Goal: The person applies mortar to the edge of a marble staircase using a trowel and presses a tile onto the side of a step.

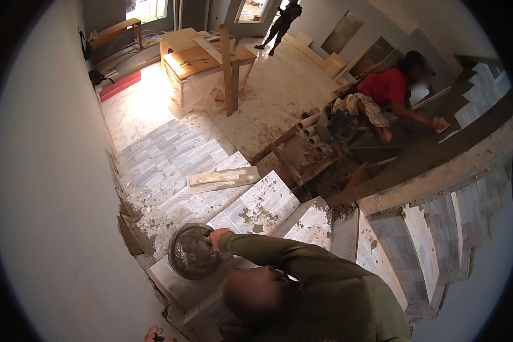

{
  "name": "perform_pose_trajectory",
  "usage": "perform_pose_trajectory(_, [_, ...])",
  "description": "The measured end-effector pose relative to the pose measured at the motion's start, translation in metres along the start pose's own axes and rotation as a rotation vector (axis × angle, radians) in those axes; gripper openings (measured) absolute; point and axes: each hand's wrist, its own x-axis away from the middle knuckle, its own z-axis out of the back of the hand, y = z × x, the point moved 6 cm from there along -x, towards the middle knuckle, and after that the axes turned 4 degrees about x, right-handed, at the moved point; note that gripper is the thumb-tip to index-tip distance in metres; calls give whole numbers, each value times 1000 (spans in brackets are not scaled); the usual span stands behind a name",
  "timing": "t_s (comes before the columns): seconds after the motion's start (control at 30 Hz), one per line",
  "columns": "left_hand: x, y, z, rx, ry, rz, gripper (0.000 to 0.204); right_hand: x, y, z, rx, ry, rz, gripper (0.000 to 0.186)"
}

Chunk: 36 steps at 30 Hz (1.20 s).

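At the lower left edge, the fingers of my left hand (155, 334) show, loosely bent and apart, with nothing visible in them. The rest of that hand is cut off, and my right hand is out of view. Close in front, a co-worker in a green long-sleeved top (330, 285) leans over the stairs. That person's hand (218, 238) grips the rim of a round dark bucket (195, 253) of wet grey mortar on a step. On the grey tiled steps beyond lies a mortar-smeared wooden float or board (222, 179).
A white wall (45, 171) runs along the left. Tiled stairs (262, 202) carry mortar crumbs. At right, a person in a red shirt (385, 85) works at a mortar-covered slope, near pipes (309, 128). A wood-topped box (205, 68) and another person (282, 25) are farther back.
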Motion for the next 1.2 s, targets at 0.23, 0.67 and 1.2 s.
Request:
perform_pose_trajectory(0.23, [-1,-15,9,13,29,122,37,-3,-6,-6,-55,122,-4,32])
perform_pose_trajectory(0.67, [-3,-26,2,123,139,197,37,8,7,-7,118,416,96,29])
perform_pose_trajectory(1.2, [-8,-34,-5,105,98,164,38,-13,16,-61,-341,199,-130,36])
